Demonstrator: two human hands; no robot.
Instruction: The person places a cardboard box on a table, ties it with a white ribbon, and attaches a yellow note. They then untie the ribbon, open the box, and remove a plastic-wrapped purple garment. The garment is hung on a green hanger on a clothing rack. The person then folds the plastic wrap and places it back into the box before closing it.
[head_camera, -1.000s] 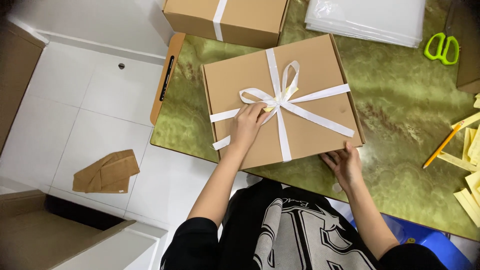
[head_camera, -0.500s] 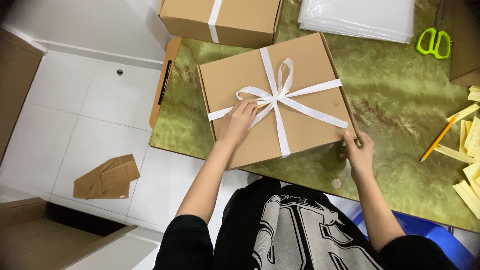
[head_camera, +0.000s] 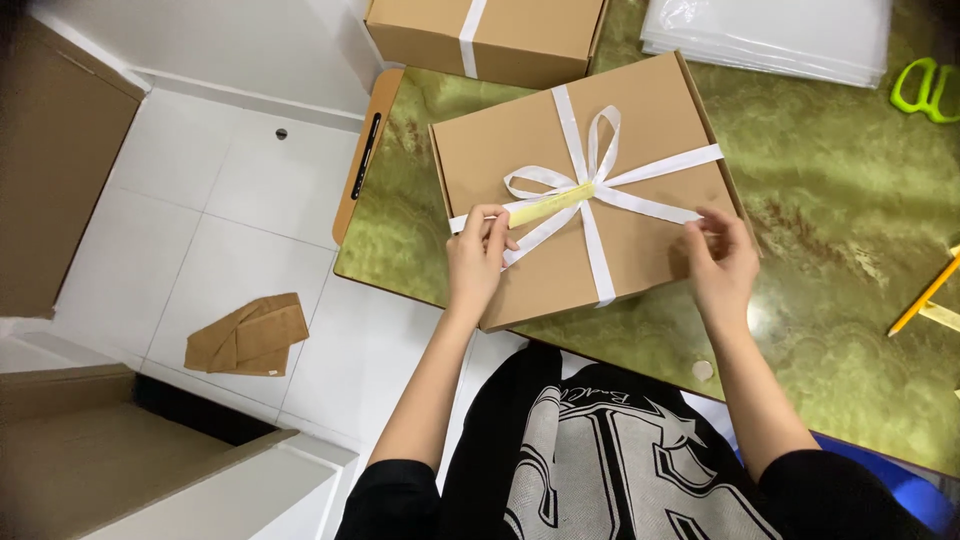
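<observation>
A flat brown cardboard box (head_camera: 640, 260) lies on the green marbled table (head_camera: 830, 290), tied crosswise with white ribbon (head_camera: 598, 245) and a bow (head_camera: 590, 160). A pale yellow paper strip (head_camera: 550, 205) is tucked under the knot. My left hand (head_camera: 477, 255) rests at the box's left side, fingertips pinching the left end of the yellow strip and ribbon. My right hand (head_camera: 720, 262) sits at the box's right edge, its fingers on the end of a ribbon tail.
A second ribbon-tied brown box (head_camera: 520, 35) stands behind. Clear plastic sheets (head_camera: 770, 35), green scissors (head_camera: 925, 90) and an orange pencil (head_camera: 920, 300) lie to the right. A folded cardboard scrap (head_camera: 250, 335) lies on the white tiled floor; large cartons stand at left.
My left hand slid from the bow's knot to the box's left side, uncovering the yellow strip. My right hand rose from the box's near corner to the ribbon tail.
</observation>
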